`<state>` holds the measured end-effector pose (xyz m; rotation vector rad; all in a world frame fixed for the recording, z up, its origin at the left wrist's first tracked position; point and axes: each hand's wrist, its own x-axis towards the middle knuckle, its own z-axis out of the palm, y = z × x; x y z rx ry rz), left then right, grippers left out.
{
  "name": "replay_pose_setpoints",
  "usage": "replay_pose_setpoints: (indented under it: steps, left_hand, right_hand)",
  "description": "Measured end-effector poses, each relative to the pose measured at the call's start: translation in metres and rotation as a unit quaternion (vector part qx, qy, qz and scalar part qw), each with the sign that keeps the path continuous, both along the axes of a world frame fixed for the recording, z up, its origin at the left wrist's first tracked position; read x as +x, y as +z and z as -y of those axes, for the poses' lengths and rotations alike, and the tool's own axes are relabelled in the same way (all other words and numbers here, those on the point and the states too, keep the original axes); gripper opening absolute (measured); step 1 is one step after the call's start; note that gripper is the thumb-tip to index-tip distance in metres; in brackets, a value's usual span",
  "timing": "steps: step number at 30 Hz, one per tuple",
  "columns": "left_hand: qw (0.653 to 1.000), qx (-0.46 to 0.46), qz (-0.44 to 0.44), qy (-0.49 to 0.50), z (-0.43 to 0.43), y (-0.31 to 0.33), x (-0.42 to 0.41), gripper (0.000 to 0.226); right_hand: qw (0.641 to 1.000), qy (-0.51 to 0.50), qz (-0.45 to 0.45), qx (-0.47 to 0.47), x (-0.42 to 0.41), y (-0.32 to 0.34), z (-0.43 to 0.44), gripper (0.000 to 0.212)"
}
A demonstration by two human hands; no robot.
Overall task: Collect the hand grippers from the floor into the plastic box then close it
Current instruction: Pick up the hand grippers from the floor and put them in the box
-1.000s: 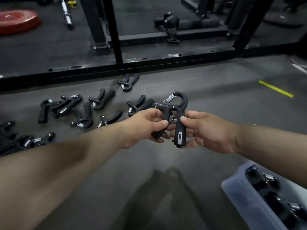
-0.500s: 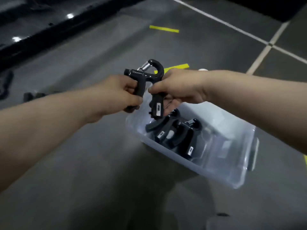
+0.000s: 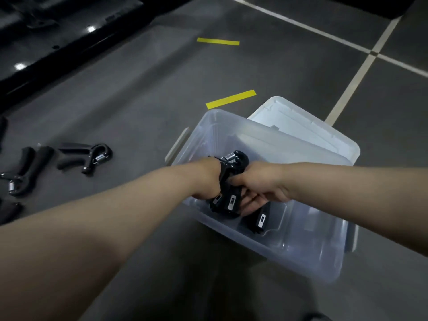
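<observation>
gripper (image 3: pixel 224 181) within curled fingers (image 3: pixel 249 204), perhaps inside box (image 3: pixel 301 262)

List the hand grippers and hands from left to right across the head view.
Floor gripper near the left edge → floor gripper with its spring showing → left hand → held hand gripper → right hand. The plastic box and lid overlap these, so are left out.
</observation>
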<state>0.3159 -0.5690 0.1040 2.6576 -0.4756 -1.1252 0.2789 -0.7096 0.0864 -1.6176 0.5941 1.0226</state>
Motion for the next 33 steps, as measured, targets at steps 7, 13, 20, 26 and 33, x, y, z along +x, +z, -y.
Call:
replay_pose_setpoints:
  steps: [7,13,20,26,33]
  left_hand:
    - [0.993,-0.011,0.021,0.116,0.014,-0.028,0.003,0.030]
    - [0.996,0.013,0.018,0.090,0.018,-0.039,0.002,0.042]
    - [0.997,0.059,-0.008,0.045,0.018,-0.047,0.003,0.053]
    - [0.997,0.006,0.075,0.007,0.014,-0.011,-0.002,0.043]
    - [0.928,-0.207,0.285,0.126,-0.060,0.045,0.018,0.038]
  right_hand:
    - [0.995,-0.098,0.009,0.030,0.013,-0.030,-0.009,0.024]
    - [0.993,-0.100,0.051,-0.039,0.010,-0.046,-0.008,0.031]
    - [0.995,-0.074,0.022,-0.058,0.012,-0.043,-0.009,0.039]
    - [0.990,0.048,0.068,-0.112,0.023,-0.023,0.002,0.046]
    - [0.971,-0.026,0.236,-0.003,0.049,0.025,-0.035,0.036]
